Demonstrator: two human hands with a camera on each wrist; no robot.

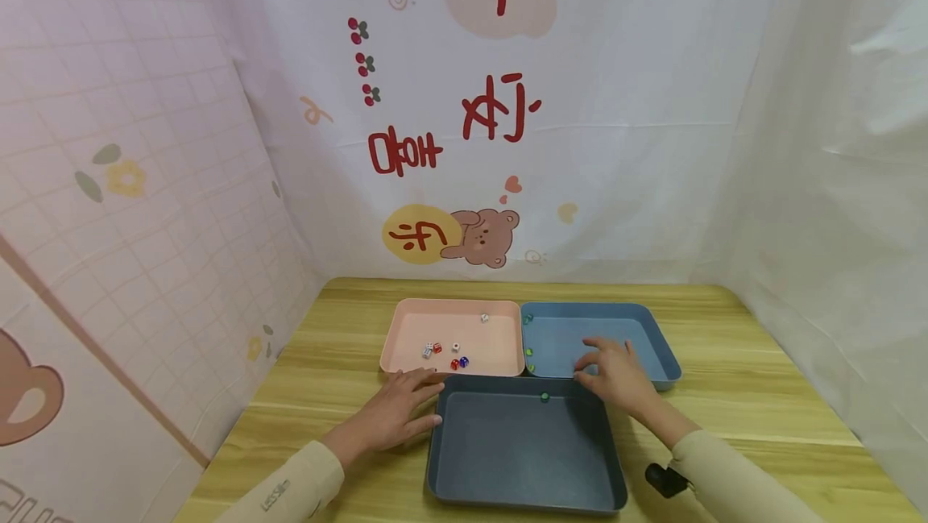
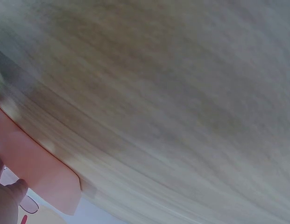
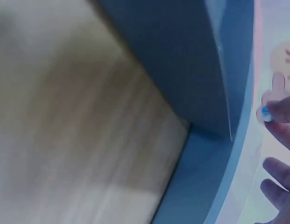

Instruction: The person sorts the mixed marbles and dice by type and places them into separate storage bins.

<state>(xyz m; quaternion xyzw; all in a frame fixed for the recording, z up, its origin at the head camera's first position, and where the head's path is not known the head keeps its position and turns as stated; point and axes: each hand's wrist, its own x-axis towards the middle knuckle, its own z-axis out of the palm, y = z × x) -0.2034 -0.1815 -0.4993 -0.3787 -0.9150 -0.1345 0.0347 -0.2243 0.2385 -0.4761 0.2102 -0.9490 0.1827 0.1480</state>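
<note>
My right hand [image 1: 618, 374] hovers over the front of the blue tray [image 1: 652, 338], near the back right corner of the dark grey tray [image 1: 525, 450]. Between its thumb and forefinger it pinches a small blue-green die [image 3: 266, 114], seen in the right wrist view; the other fingers are spread. My left hand [image 1: 387, 414], fingers loosely extended, lies at the dark tray's left edge, just in front of the pink tray [image 1: 413, 321]. One green die [image 1: 544, 397] sits at the back of the dark tray. Green dice [image 1: 529, 352] lie along the blue tray's left side.
White, red and blue dice [image 1: 464, 362] lie in the pink tray, with a white die [image 1: 485, 317] at its back. The three trays stand close together on a wooden table [image 1: 739, 394]. Behind the table hangs a printed white cloth [image 1: 616, 184].
</note>
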